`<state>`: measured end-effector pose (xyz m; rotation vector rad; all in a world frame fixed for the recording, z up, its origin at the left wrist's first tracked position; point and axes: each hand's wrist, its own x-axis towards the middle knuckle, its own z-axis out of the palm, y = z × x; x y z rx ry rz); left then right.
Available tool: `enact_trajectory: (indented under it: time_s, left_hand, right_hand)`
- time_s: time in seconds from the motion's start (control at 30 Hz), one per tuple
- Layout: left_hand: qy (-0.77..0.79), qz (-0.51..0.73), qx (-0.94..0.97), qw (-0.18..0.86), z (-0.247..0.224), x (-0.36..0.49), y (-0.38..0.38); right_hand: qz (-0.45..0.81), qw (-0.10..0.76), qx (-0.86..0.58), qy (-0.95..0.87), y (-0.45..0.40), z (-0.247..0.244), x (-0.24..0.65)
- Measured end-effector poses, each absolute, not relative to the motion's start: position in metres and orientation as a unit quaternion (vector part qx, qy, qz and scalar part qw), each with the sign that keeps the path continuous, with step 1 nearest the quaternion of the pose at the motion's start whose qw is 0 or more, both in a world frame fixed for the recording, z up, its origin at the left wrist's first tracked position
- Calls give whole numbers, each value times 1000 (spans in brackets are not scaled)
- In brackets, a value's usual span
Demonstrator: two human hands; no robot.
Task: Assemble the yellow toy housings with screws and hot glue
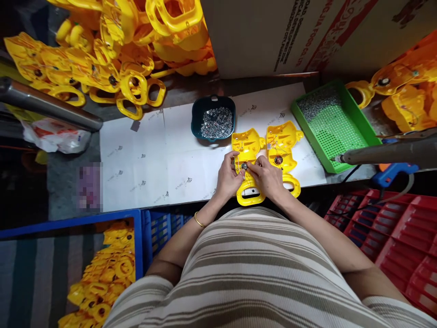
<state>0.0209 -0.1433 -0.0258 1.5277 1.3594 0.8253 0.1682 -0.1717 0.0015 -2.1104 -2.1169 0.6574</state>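
Note:
Two yellow plastic toy shell halves with loop handles lie side by side, hollow side up, at the front edge of the white sheet. My left hand (229, 176) is closed around the left side of the left shell (246, 140), its thumb near a small round speaker (244, 166). My right hand (269, 178) comes in from the other side with fingers pinched at this speaker; the fingertips partly cover it. Beside it, the right shell (284, 136) has thin wires and a dark round speaker (278, 160) inside; my right hand overlaps its lower part.
A dark bowl (194, 119) of small metal screws stands behind the shells. To the right is a green basket (367, 132) with more metal bits, then a blue glue gun (392, 175). Yellow shells (112, 59) are piled at back left. A blue crate (138, 241) and red crates (399, 237) flank me.

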Motion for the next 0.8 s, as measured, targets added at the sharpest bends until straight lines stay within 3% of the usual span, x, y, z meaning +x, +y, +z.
enact_trajectory:
  time_s: [0.2, 0.4, 0.6, 0.8]
  left_hand:
    - [538, 331, 628, 455, -29, 20, -141]
    - [532, 340, 626, 457, -31, 19, -143]
    - [540, 340, 627, 448, -27, 21, -142]
    - [545, 312, 644, 437, -25, 18, -142]
  right_hand:
    - [221, 55, -678, -699, -170, -1, 171]
    - [272, 199, -669, -663, -191, 11, 187]
    - [319, 100, -659, -674, -215, 15, 181]
    - [409, 189, -638, -624, -202, 16, 182]
